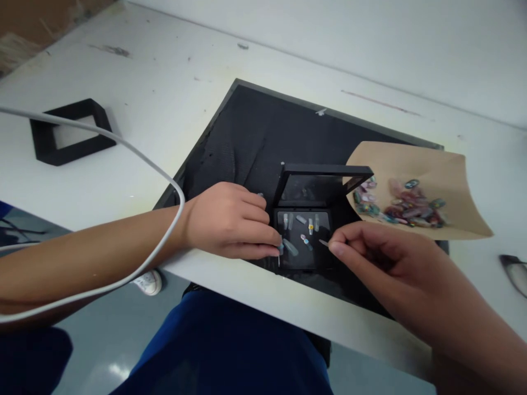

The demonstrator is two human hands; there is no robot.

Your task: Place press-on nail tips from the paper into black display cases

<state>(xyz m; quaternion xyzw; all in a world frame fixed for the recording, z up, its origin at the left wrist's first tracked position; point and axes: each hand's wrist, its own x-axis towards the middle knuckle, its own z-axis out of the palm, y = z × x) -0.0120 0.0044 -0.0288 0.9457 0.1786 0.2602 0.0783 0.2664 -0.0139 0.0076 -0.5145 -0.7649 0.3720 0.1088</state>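
A small black display case (pixel 302 258) stands with its clear-windowed lid (pixel 317 192) raised. Inside lie several false nails (pixel 290 248), some clear and some with yellow or blue decorations. My right hand (pixel 373 252), at the case's right side, pinches a thin, pale false nail (pixel 324 242) between thumb and index finger, its tip over the case. My left hand (pixel 236 224) rests with curled fingers against the case's left edge. A bluish piece shows at those fingertips; whether the fingers grip it or the case is hidden.
Brown paper (pixel 444 170) holds many decorated false nails (pixel 411 206) at right. A black mat (pixel 255 126) lies under the case on the white table (pixel 164 71). A black frame (pixel 76 131) sits at left, and a white cable (pixel 152 164) crosses over my left forearm.
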